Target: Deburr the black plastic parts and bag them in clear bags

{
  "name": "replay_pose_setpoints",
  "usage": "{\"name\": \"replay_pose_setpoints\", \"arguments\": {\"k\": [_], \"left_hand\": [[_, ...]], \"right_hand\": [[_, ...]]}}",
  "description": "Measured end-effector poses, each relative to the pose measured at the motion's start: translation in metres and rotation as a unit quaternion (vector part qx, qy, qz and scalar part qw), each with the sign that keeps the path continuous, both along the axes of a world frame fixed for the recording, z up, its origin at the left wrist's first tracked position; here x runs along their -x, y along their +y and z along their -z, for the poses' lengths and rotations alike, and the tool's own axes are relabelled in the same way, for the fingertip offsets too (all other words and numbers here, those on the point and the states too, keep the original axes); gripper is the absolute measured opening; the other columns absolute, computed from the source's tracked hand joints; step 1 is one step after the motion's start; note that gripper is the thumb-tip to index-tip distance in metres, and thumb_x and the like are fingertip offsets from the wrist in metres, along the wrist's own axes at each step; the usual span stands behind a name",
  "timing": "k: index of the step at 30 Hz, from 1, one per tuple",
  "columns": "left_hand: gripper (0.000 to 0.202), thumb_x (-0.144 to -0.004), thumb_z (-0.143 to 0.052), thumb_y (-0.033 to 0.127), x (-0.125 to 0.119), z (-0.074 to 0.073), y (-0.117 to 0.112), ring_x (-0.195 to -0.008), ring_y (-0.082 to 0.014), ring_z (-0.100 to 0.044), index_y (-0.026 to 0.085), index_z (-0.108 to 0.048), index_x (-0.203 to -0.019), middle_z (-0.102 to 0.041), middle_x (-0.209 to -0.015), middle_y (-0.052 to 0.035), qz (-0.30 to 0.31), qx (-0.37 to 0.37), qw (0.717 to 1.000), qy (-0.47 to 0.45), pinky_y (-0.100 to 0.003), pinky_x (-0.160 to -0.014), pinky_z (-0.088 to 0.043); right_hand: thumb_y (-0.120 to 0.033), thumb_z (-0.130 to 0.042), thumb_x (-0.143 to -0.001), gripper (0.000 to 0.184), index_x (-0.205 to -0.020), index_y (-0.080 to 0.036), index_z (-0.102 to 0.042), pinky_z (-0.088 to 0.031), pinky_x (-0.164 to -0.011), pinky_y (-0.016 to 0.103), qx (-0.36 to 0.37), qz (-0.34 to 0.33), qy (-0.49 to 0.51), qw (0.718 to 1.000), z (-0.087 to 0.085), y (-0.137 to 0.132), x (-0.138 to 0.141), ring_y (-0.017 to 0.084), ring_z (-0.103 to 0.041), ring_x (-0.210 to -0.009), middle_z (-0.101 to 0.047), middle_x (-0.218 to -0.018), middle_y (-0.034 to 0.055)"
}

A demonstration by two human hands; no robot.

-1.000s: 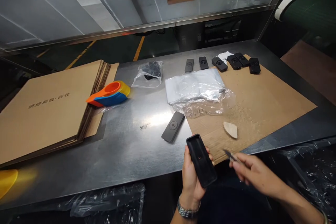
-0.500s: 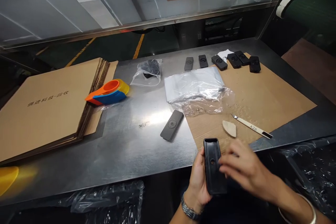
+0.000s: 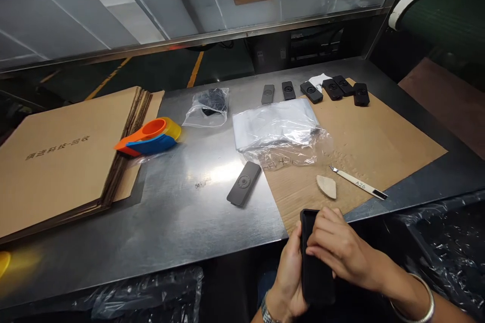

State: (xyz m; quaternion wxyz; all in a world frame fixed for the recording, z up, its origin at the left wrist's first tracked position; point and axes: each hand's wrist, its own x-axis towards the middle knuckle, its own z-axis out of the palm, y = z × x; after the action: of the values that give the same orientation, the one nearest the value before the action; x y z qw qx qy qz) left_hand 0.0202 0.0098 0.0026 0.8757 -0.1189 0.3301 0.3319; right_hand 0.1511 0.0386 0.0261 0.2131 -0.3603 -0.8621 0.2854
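A black hollow rectangular plastic case point(image 3: 317, 280) rests in my left hand point(image 3: 288, 272), open side up, below the front edge of the table. My left fingers and thumb wrap its left side. My right hand point(image 3: 337, 245) is bent over the case, its fingers drawn together against the inside near the upper end. Whatever those fingertips pinch is hidden behind them. On the table nearby lie a beige wedge-shaped pad point(image 3: 326, 187) and a white-handled craft knife point(image 3: 359, 182) marked A26. Left of them lies a dark grey case point(image 3: 243, 184) with a round ring mark.
Several black cases point(image 3: 311, 92) stand along the back. A clear plastic bag stack point(image 3: 276, 123) overlaps the cardboard sheet point(image 3: 394, 136). Farther left are a bag with dark parts point(image 3: 212, 103), an orange, blue and yellow tape dispenser point(image 3: 149, 136) and stacked flat cardboard point(image 3: 64, 161).
My right hand has moved from the right side of the case onto its upper part, fingers now inside. The case sits slightly lower and to the right in view; the camera has shifted a little.
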Motion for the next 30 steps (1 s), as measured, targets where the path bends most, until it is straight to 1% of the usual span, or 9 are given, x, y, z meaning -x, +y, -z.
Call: {"name": "replay_pose_setpoints", "arguments": {"k": [2,5,9,17,21,23,25,27,30], "left_hand": [[0.055,-0.085,-0.039,0.055,-0.001,0.000,-0.003,-0.043,-0.0157,-0.059,0.008,-0.065,-0.075,-0.062,-0.052,-0.0089,0.041,0.001,0.998,0.052,-0.023,-0.043,-0.043],[0.063,-0.084,-0.037,0.060,-0.002,-0.002,-0.006,-0.038,-0.0129,-0.057,0.005,-0.065,-0.071,-0.061,-0.051,-0.0105,0.083,-0.009,0.992,0.091,-0.020,-0.039,-0.041],[0.067,-0.084,-0.035,0.061,-0.001,0.001,-0.008,-0.040,-0.0116,-0.056,0.003,-0.066,-0.072,-0.060,-0.051,-0.0092,0.116,-0.030,0.989,0.082,-0.019,-0.040,-0.041],[0.068,-0.084,-0.033,0.061,-0.002,0.010,-0.014,-0.040,-0.0122,-0.055,0.003,-0.066,-0.072,-0.060,-0.051,-0.0098,0.099,-0.043,0.991,0.084,-0.020,-0.042,-0.042],[0.062,-0.086,-0.036,0.057,0.002,0.005,-0.010,-0.043,-0.0120,-0.056,0.003,-0.065,-0.077,-0.061,-0.055,-0.0096,0.037,-0.035,0.991,0.127,-0.021,-0.045,-0.044],[0.056,-0.087,-0.039,0.053,0.002,0.002,-0.007,-0.045,-0.0120,-0.057,0.004,-0.065,-0.086,-0.063,-0.059,-0.0087,-0.009,-0.032,0.990,0.139,-0.022,-0.047,-0.045],[0.050,-0.086,-0.043,0.051,0.000,0.002,-0.007,-0.048,-0.0127,-0.058,0.006,-0.063,-0.097,-0.065,-0.066,-0.0082,-0.041,-0.030,0.988,0.145,-0.023,-0.048,-0.045],[0.049,-0.084,-0.047,0.051,-0.003,0.004,-0.009,-0.049,-0.0142,-0.059,0.008,-0.060,-0.105,-0.067,-0.069,-0.0080,-0.048,-0.031,0.985,0.161,-0.024,-0.048,-0.044],[0.054,-0.082,-0.048,0.056,-0.007,0.007,-0.014,-0.047,-0.0157,-0.059,0.008,-0.059,-0.105,-0.066,-0.063,-0.0073,-0.022,-0.058,0.977,0.203,-0.025,-0.046,-0.044]], "right_hand": [[-0.026,-0.049,-0.090,0.013,-0.090,-0.017,-0.057,-0.039,-0.077,0.036,0.006,0.026,0.002,1.000,-0.001,0.008,-0.004,0.019,-0.046,-0.083,-0.054,-0.083,0.0046],[-0.032,-0.053,-0.088,0.026,-0.108,-0.016,-0.055,-0.043,-0.076,0.036,0.020,0.037,0.013,0.999,-0.003,0.019,-0.010,0.021,-0.046,-0.088,-0.053,-0.092,0.0079],[-0.023,-0.052,-0.089,0.015,-0.094,-0.016,-0.064,-0.041,-0.072,0.032,0.023,0.013,0.041,0.999,-0.005,0.027,-0.014,0.017,-0.047,-0.079,-0.054,-0.080,0.0046],[-0.017,-0.047,-0.089,0.020,-0.080,-0.015,-0.065,-0.044,-0.069,0.027,0.092,0.043,0.079,0.992,0.002,0.036,-0.016,0.014,-0.054,-0.075,-0.061,-0.074,0.0033],[-0.021,-0.046,-0.090,0.021,-0.103,-0.013,-0.060,-0.047,-0.081,0.030,0.116,0.099,0.062,0.986,0.001,0.017,-0.024,0.017,-0.058,-0.094,-0.063,-0.096,0.0087],[-0.025,-0.057,-0.083,0.047,-0.127,-0.014,-0.046,-0.044,-0.092,0.036,0.134,0.081,0.019,0.987,0.001,-0.001,-0.025,0.022,-0.049,-0.113,-0.056,-0.120,0.0129],[-0.023,-0.061,-0.078,0.074,-0.141,-0.014,-0.025,-0.043,-0.095,0.039,0.158,0.075,-0.016,0.984,0.004,-0.017,-0.023,0.024,-0.046,-0.118,-0.047,-0.131,0.0153],[-0.020,-0.054,-0.079,0.070,-0.141,-0.014,-0.022,-0.049,-0.084,0.034,0.199,0.110,-0.007,0.974,0.009,-0.023,-0.017,0.021,-0.058,-0.100,-0.057,-0.118,0.0132],[-0.021,-0.043,-0.087,0.036,-0.122,-0.016,-0.048,-0.047,-0.055,0.023,0.280,0.176,0.036,0.943,0.016,-0.013,-0.008,0.013,-0.060,-0.058,-0.064,-0.072,0.0002]]}}
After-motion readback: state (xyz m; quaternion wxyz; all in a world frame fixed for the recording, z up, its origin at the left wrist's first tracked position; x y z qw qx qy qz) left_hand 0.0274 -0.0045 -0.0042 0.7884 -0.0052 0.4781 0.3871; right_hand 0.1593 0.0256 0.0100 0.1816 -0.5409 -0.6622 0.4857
